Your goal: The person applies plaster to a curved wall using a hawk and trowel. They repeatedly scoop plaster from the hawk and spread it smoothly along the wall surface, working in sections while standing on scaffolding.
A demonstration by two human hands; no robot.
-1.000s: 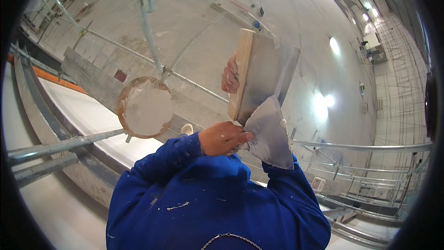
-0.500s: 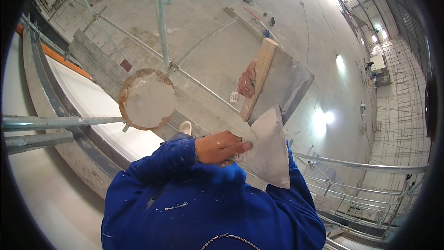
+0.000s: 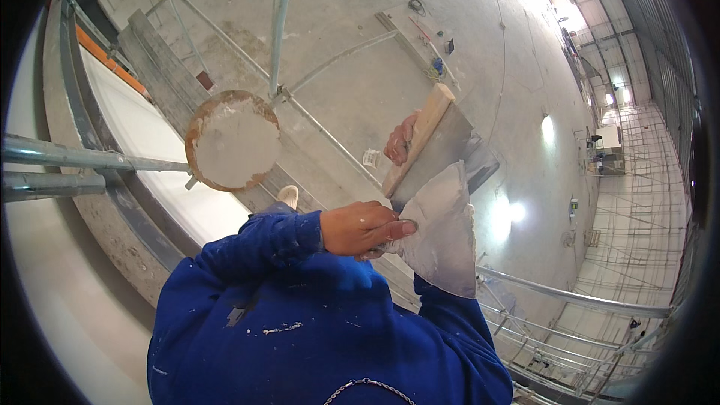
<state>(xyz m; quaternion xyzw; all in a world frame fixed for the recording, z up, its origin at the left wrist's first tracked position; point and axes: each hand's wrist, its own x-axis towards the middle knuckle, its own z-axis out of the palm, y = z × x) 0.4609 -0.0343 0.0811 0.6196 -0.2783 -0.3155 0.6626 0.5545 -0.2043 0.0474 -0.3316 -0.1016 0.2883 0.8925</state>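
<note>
My left hand [image 3: 364,229] grips a broad triangular putty knife [image 3: 442,236], its thumb pressed on the blade near the handle end. Pale plaster coats much of that blade. Beyond it, my right hand [image 3: 403,139] is closed round the wooden bar of a wide metal plastering blade [image 3: 435,154]. Grey paste shows along the wide blade's far right edge. In this view the putty knife overlaps the wide blade's lower corner; whether they touch I cannot tell. The right wrist is hidden behind the tools.
A round bucket [image 3: 232,141] of pale plaster stands on grey planks [image 3: 169,67] at left. Scaffold tubes [image 3: 330,135] cross ahead, at left [image 3: 67,156] and at right [image 3: 577,292]. A curved ledge [image 3: 97,187] runs along the left. The concrete floor [image 3: 345,15] lies far below.
The wide blade has tipped and come slightly lower, while the putty knife has turned a little and risen across its lower corner. The surroundings have shifted slightly in view. Both hands keep their holds.
</note>
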